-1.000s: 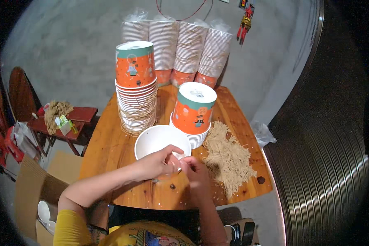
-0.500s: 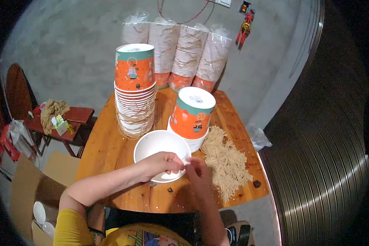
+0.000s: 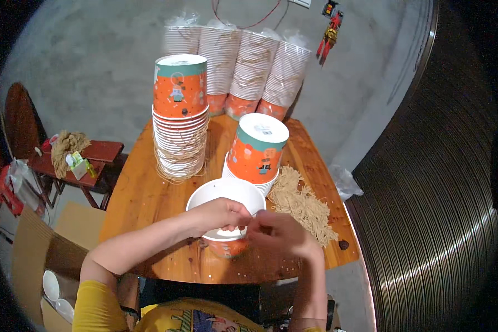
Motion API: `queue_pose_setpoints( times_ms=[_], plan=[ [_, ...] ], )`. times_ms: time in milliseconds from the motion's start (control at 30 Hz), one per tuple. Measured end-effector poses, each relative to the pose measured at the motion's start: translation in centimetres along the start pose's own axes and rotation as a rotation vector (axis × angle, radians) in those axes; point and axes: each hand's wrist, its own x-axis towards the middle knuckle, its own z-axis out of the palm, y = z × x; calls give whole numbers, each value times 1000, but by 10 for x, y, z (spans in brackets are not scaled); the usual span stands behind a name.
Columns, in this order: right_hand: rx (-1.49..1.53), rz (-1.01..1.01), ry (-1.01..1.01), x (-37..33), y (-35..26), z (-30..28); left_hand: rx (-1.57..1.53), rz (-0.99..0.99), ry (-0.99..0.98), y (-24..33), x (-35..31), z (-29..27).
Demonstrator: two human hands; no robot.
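Where a grey wall [image 3: 116, 88] closes off the room, a wooden counter [image 3: 130, 205] reaches toward the viewer. At its far end lean four tall stacks of buckets [image 3: 254, 66] in clear plastic. Nearer on the left stands a tall upturned stack [image 3: 180, 94], orange and green, with tan cords looped about its white rims; a shorter upturned stack [image 3: 257, 155] stands to the right.

In front of the shorter stack is a single bucket [image 3: 222, 190] – upright, white inside and orange outside, its round mouth facing up. A flat heap of tan cords [image 3: 301, 207] lies to its right, just beyond the right hand [image 3: 279, 229].

Both hands meet over the bucket's right front rim. The left hand [image 3: 218, 216] reaches across the mouth from the left, its fingers curled inward; the right hand comes in from the right, nearer the heap. The fingertips lie close together, just above the rim – whether either set grips the rim or something small between them, I cannot tell.
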Motion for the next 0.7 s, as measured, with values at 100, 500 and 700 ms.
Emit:
queue_pose_setpoints(
  times_ms=[100, 500, 700],
  plan=[
    [150, 25, -27, 21, 0, -3, -100, 14, -31, -1, -8, -10],
    [370, 33, -182, 59, 15, 59, 58, -68, 152, -19, -47, -37],
    [176, 80, -452, 93, -14, 17, -88, -44, 88, -20, -44, -42]
  ],
)
